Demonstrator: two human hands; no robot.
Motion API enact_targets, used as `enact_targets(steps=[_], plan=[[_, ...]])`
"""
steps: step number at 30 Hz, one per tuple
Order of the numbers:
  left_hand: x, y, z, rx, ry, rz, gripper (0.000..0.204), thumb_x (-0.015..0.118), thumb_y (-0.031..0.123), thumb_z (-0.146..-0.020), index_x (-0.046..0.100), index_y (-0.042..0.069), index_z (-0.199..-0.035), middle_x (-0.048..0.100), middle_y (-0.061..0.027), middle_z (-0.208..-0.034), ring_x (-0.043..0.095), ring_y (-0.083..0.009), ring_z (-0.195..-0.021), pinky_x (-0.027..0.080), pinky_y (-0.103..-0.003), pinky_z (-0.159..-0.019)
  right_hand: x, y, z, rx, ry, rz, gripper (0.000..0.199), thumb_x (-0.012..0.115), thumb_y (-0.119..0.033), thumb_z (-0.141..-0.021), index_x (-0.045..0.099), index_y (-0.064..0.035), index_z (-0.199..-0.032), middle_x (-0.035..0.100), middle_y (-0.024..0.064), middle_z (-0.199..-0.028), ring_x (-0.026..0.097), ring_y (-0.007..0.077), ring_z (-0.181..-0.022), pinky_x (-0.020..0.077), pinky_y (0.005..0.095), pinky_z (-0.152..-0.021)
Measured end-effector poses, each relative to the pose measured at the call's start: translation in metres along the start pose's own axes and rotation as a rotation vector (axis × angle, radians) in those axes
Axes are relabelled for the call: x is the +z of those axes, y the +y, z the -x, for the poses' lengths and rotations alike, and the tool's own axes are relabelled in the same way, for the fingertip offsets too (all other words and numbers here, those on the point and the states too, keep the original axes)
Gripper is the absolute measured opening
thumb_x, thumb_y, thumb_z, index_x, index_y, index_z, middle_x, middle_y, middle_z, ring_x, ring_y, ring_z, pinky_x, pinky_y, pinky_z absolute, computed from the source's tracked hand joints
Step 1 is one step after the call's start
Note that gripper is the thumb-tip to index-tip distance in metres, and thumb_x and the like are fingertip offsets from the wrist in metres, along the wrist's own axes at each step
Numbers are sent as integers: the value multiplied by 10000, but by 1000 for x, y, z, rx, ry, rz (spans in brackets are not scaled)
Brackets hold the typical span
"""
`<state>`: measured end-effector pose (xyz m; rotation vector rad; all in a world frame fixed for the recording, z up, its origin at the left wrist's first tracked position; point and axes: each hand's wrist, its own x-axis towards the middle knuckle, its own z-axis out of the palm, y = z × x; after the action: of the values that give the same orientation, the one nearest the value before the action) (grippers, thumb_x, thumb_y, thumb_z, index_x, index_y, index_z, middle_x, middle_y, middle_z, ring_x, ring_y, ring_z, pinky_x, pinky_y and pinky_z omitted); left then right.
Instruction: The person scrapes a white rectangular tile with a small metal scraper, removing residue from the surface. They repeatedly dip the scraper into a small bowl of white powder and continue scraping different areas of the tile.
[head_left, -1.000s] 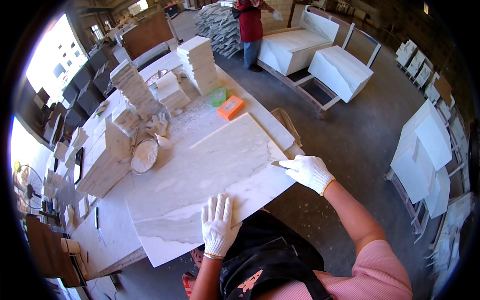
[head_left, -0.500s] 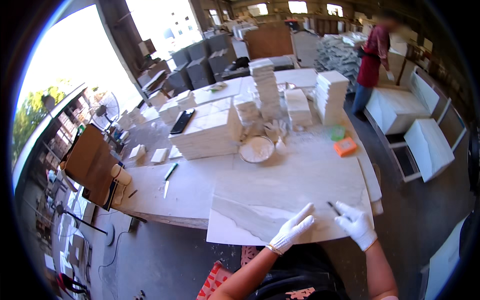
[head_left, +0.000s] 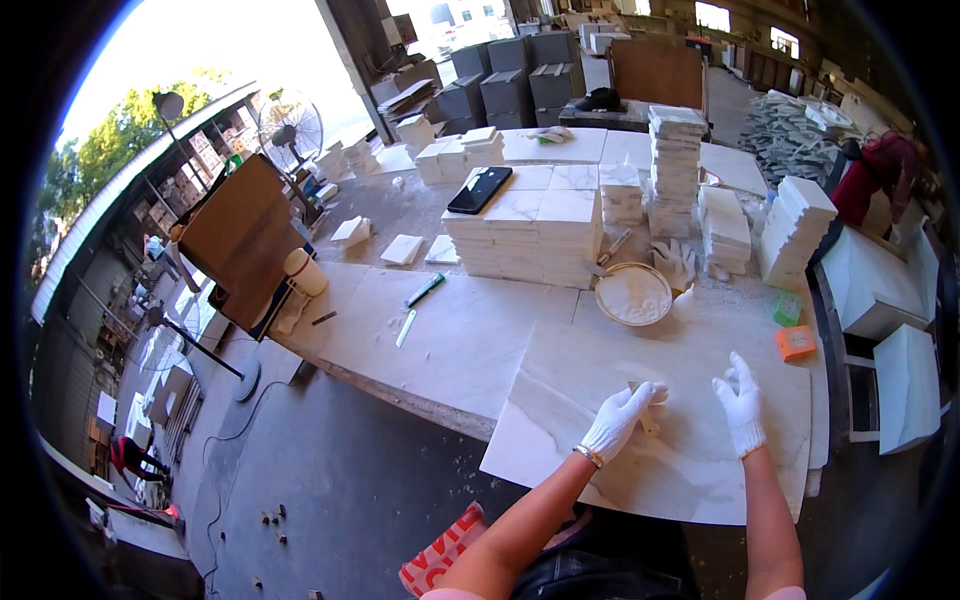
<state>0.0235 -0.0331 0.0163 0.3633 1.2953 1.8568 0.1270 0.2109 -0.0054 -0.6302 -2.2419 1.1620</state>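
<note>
My left hand (head_left: 620,420), in a white knit glove, is closed on a thin flat tan tool (head_left: 649,422), perhaps a scraper; its grip partly hides it. To its right my gloved right hand (head_left: 741,405) is held over the slab with fingers stretched and apart, holding nothing. Below both hands lies a large pale veined marble slab (head_left: 550,410) on the worktable. Beyond the slab stands a round bowl (head_left: 634,294) with white material in it. A spare white glove (head_left: 676,262) lies beside the bowl.
A block of stacked tiles (head_left: 525,230) bears a black phone (head_left: 480,190). A green-handled knife (head_left: 425,290) lies left of the slab. Tall tile stacks (head_left: 676,170) stand behind the bowl. An orange box (head_left: 796,343) is at right. Beyond, a person (head_left: 880,180) bends over crates.
The view has swung left. A dark slim tool showed at my right hand before; now that hand is bare of it and my left hand grips a tan tool. The person at far right has bent down.
</note>
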Motion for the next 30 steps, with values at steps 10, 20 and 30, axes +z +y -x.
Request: enact_targets(steps=[10,20,30], plan=[[5,12,1,76,66,-102,466,459,319,-1062,590,-61,-1297,661,-175,-1232,678,-249,-1027,526,-331,-860,67,-4,-94,10,187,232,714,805,-363,-766,540,-125,-1384,621,132,-1220,626,282,-1014,507,420,-884],[5,12,3,46,65,-81,449,484,314,-1055,581,-43,-1310,646,-154,-1266,671,-252,-1060,564,-320,-764,111,-3,-136,-85,97,296,599,862,-317,-712,647,-112,-1233,600,144,-1179,620,299,-1056,503,396,-936],[10,7,-4,111,100,-59,475,486,293,-1042,578,-117,-1266,684,-217,-1119,684,-304,-1002,560,-381,-833,25,-10,-56,46,45,-462,273,814,-135,-824,672,-79,-1050,659,-16,-994,619,94,-921,527,282,-840]])
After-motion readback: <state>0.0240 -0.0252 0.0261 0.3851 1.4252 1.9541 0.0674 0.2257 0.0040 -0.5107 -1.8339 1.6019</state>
